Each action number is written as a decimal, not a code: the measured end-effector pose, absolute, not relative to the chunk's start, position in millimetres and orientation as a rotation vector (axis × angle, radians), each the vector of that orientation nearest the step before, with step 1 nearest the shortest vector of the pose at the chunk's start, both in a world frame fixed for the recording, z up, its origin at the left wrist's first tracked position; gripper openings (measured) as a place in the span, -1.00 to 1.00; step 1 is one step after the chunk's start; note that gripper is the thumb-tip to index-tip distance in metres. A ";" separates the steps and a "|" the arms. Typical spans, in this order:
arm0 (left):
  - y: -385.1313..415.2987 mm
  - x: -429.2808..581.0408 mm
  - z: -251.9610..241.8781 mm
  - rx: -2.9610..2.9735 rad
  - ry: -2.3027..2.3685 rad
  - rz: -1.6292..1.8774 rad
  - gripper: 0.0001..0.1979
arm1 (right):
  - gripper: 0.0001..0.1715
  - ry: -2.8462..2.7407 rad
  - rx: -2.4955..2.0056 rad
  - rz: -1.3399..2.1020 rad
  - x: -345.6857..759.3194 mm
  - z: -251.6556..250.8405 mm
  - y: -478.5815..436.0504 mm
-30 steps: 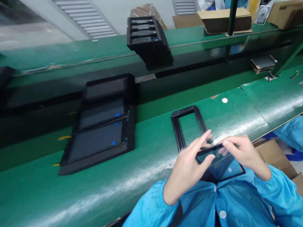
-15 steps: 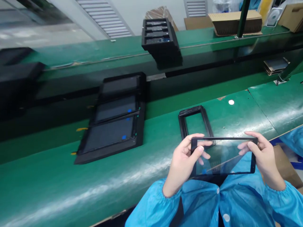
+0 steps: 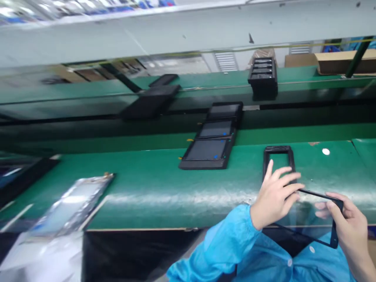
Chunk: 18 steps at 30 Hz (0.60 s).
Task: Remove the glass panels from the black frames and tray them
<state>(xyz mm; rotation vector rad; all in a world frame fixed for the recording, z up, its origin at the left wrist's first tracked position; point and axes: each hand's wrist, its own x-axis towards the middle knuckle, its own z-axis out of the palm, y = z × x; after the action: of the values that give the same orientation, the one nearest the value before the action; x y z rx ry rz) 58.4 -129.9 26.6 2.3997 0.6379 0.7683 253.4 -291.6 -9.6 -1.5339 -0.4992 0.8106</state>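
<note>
A person's left hand [image 3: 274,199], fingers spread apart, hovers just beside a black-framed glass panel [image 3: 308,215] as the right hand [image 3: 348,225] clamps its far edge between thumb and fingers over the green counter [image 3: 176,196].

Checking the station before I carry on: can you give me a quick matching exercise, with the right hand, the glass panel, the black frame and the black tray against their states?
Items:
1. right hand
2. black-edged glass panel
3. open black frame
4. black tray

States:
A. lying on the green bench
B. holding three dark panels
C. tilted above the blue smock
D. clasping the panel's right edge

Pairs: 1-D, 2-C, 3-A, 4-B
</note>
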 end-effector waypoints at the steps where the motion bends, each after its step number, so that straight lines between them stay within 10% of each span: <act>1: -129.6 54.1 25.7 2.342 0.767 0.913 -0.62 | -0.47 -0.468 -1.506 0.788 252.0 -11.1 -284.1; 5: -130.9 40.4 18.3 1.534 0.991 1.284 -0.28 | -0.44 -0.408 -1.273 0.782 232.6 -11.8 -244.8; 9: -116.2 28.7 11.1 1.078 0.821 1.037 -0.39 | -0.46 -0.557 -1.132 0.926 217.0 -21.3 -208.1; 18: 108.0 -46.4 23.4 1.942 1.436 1.159 -0.63 | -0.40 -0.774 -1.623 0.676 262.7 -97.3 -235.4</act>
<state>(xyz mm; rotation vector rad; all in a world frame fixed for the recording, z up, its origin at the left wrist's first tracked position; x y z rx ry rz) -46.4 108.0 23.4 1.9420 1.4360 1.1585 262.7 -235.4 -97.3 -1.6228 -0.7739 0.6757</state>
